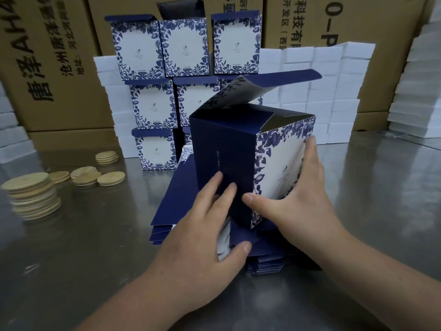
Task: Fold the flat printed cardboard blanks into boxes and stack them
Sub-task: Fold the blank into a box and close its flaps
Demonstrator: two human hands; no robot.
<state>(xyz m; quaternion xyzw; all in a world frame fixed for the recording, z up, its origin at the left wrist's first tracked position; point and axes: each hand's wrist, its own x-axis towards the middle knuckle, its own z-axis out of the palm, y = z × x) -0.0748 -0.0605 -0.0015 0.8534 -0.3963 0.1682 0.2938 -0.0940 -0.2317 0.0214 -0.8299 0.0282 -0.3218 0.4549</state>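
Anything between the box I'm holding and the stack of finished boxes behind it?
Nothing visible. The half-formed box sits on the flat blanks just before the stack, though it hides the gap.

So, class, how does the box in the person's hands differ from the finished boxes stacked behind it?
The held box is open on top; the stacked boxes are folded flat on top. The held box is turned corner-on, showing a plain navy side; the stacked boxes face front. Both carry a blue leaf print around a white panel.
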